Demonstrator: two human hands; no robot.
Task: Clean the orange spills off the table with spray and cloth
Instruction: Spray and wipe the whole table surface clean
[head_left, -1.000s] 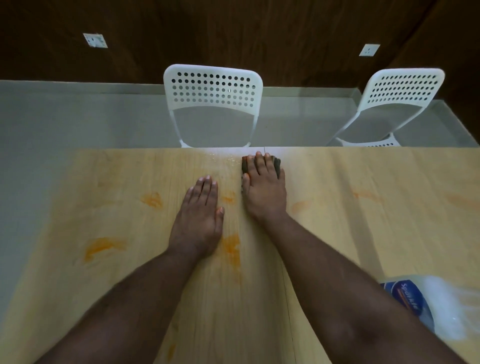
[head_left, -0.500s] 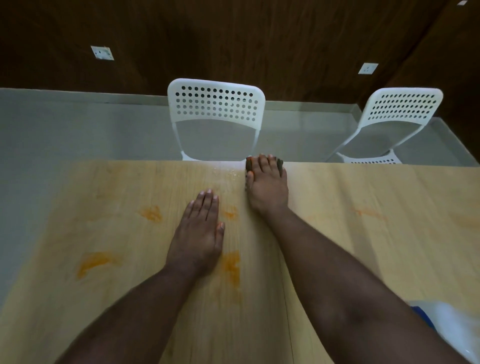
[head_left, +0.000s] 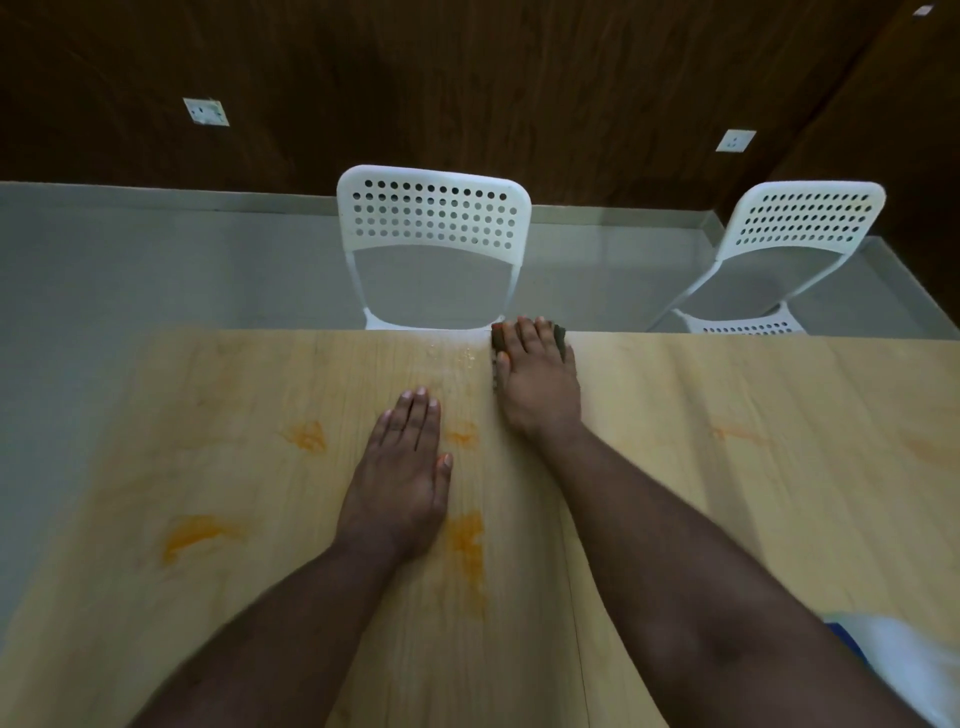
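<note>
My right hand (head_left: 537, 382) lies flat over a dark cloth (head_left: 559, 332) at the far edge of the light wooden table (head_left: 727, 519); only the cloth's edges show past my fingers. My left hand (head_left: 400, 478) rests flat, palm down, holding nothing. Orange spills sit on the wood: one (head_left: 307, 435) left of my left hand, one (head_left: 189, 534) farther left, one (head_left: 466, 540) beside my left wrist, a small one (head_left: 462, 435) between my hands, and a faint one (head_left: 737, 432) at right. Wet droplets (head_left: 457, 356) glisten next to the cloth. The spray bottle (head_left: 904, 660) lies blurred at lower right.
Two white perforated chairs stand beyond the far table edge, one (head_left: 434, 228) straight ahead and one (head_left: 800, 228) at right. Grey floor and a dark wooden wall with sockets lie behind. The table's left edge runs diagonally at left.
My right hand has pushed the cloth from mid-table up to the far edge. The left hand has stayed put. The view has tilted, so the bottle has slid toward the lower right corner.
</note>
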